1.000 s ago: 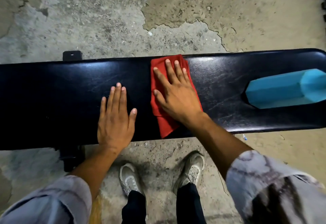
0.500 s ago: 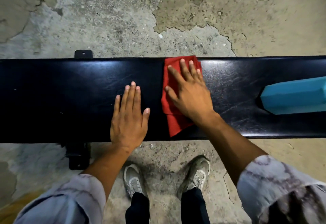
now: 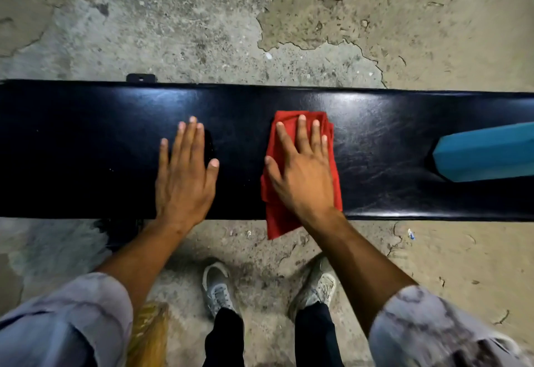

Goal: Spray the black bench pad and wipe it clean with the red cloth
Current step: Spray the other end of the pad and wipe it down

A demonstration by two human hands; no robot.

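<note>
The black bench pad (image 3: 375, 150) is looking glossy, glare showing along its far edge. You're pressing the folded red cloth (image 3: 300, 216) flat under your right hand (image 3: 303, 173), fingers spread, its near corner hanging off the front edge. Your left hand (image 3: 185, 181) is lying flat and empty beside it, palm down.

I observe my right hand (image 3: 303, 176) flat on the red cloth (image 3: 271, 219), left hand (image 3: 185, 181) flat on the bench (image 3: 86, 150), blue bottle (image 3: 485, 153) lying right.
</note>
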